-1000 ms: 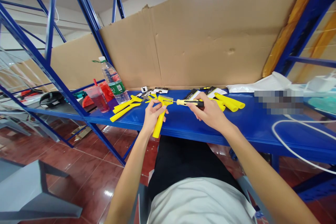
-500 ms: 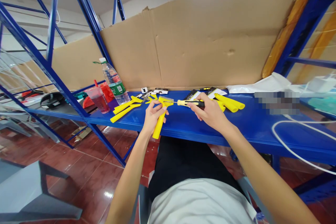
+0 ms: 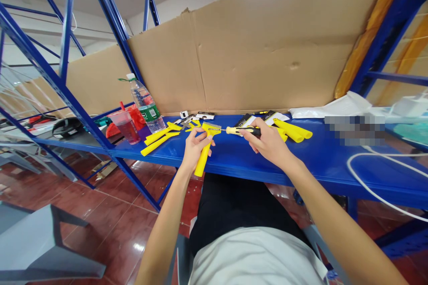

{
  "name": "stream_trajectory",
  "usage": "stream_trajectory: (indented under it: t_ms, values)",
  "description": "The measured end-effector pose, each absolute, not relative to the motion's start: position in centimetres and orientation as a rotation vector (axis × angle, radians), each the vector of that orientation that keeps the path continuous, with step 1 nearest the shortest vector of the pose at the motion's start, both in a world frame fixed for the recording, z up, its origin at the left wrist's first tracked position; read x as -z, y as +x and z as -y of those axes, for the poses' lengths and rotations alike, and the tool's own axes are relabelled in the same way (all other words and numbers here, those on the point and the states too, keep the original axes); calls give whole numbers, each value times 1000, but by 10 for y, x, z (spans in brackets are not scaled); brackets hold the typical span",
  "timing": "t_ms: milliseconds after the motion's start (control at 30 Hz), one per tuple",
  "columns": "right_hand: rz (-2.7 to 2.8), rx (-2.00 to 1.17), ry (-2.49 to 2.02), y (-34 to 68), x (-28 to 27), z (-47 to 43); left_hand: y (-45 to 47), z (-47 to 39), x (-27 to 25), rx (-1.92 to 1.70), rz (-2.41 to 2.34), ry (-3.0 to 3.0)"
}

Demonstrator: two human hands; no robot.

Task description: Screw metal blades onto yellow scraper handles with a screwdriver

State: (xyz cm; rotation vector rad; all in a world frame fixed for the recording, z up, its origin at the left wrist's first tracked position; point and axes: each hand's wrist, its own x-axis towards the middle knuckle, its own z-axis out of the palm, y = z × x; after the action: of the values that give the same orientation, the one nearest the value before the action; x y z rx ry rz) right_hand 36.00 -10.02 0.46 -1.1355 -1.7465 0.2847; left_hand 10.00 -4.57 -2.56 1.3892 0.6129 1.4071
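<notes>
My left hand (image 3: 195, 144) is closed around a yellow scraper (image 3: 201, 160), whose handle slants down toward me past the table's front edge. A thin, flat, blade-like strip lies across its widened head. My right hand (image 3: 267, 142) grips the black and yellow handle of a screwdriver (image 3: 239, 131). Its shaft points left, and the tip meets the scraper's head; the exact contact is too small to make out. Left of my left hand lie more yellow scraper parts (image 3: 160, 141). Beyond my right hand rest several yellow handles (image 3: 294, 131).
On the blue table (image 3: 234, 160), a water bottle (image 3: 149, 107) and a cup of red drink (image 3: 127, 127) stand at left. Black-and-white packaging cards (image 3: 245, 121) lie at the back. At right are a white plastic bag (image 3: 331, 107) and a white cable (image 3: 364, 187). Cardboard (image 3: 250, 53) walls the rear.
Both hands, the scraper and the screwdriver stay in nearly the same place. Only a very slight shift of the view shows.
</notes>
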Motion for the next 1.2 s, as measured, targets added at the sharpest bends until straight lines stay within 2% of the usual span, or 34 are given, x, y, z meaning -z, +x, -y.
stream_trajectory:
  t_ms: [200, 467, 600, 800, 1200]
  values:
    - [1723, -352, -1116, 359, -6, 102, 99, 47, 25, -1411, -593, 1368]
    - [1953, -361, -1093, 363, -7, 102, 94, 50, 15, -1499, -507, 1228]
    - [1811, -516, -1023, 364, -7, 101, 89, 52, 8, -1586, -483, 1189]
    - [1536, -947, -828, 349, -12, 108, 91, 62, 1, -1591, -464, 1176]
    - [1239, -994, -634, 341, -16, 108, 106, 81, 1, -1261, -355, 1290]
